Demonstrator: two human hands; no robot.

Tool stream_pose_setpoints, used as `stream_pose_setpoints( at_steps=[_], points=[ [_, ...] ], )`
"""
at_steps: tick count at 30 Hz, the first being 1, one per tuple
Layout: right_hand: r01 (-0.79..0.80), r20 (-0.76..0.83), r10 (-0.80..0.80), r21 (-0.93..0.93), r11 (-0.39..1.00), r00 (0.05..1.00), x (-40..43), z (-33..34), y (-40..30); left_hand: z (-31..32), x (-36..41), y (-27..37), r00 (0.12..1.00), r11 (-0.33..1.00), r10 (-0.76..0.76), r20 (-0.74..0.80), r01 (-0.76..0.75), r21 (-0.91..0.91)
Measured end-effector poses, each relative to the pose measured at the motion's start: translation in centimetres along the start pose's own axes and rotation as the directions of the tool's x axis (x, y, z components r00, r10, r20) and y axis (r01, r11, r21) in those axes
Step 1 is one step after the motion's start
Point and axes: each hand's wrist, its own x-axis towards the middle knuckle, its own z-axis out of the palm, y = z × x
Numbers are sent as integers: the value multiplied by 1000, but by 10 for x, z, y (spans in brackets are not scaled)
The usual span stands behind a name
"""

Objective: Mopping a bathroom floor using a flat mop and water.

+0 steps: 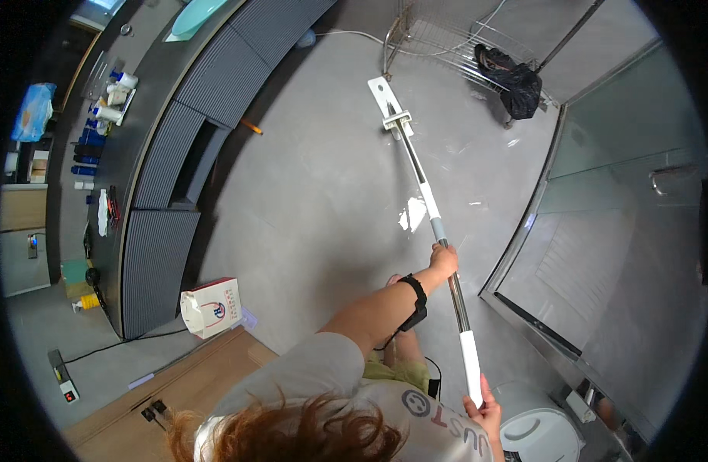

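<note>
My left hand (444, 261) is wrapped around the metal middle of a long mop pole (459, 303). A black strap circles my left wrist. Lower down at the right, my right hand (485, 407) holds the white grip (470, 364) at the pole's near end. The pole runs away from me to a flat white mop head (391, 107), with a white bracket (397, 120) across it. That head is by the grey floor (307, 190), close to a metal leg of a wire rack (440, 40). Its underside is hidden.
A ribbed grey vanity (160, 254) with bottles (108, 112) curves along the left. A paper bag (212, 306) bearing writing stands near a wooden door (215, 369). A black plastic bag (521, 89) hangs at the rack. Right are a glass screen (613, 167) and white lidded fixture (541, 433).
</note>
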Motion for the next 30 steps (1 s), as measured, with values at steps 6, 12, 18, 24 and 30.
stream_pose_setpoints(
  at_steps=[6, 12, 18, 24, 30],
  points=[
    [52, 29, -47, -225, 973, 998, -26, -25, 14, -25, -51, 0, 946, 946, -111, 305, 194, -259],
    [77, 162, -31, -284, 956, 986, -26, -30, 16, -67, -61, -29, 978, 931, -58, 200, 125, -342],
    [207, 250, -104, -434, 877, 963, 21, 10, -56, -100, -15, 56, 998, 983, -48, 43, 55, -178],
    [136, 286, -109, -75, 988, 952, 123, 124, -188, -148, 117, 194, 999, 995, 30, -25, -32, -98],
    [260, 259, -214, -157, 953, 942, 218, 207, -246, -177, 236, 323, 993, 981, 114, 19, -115, 158]
  ],
)
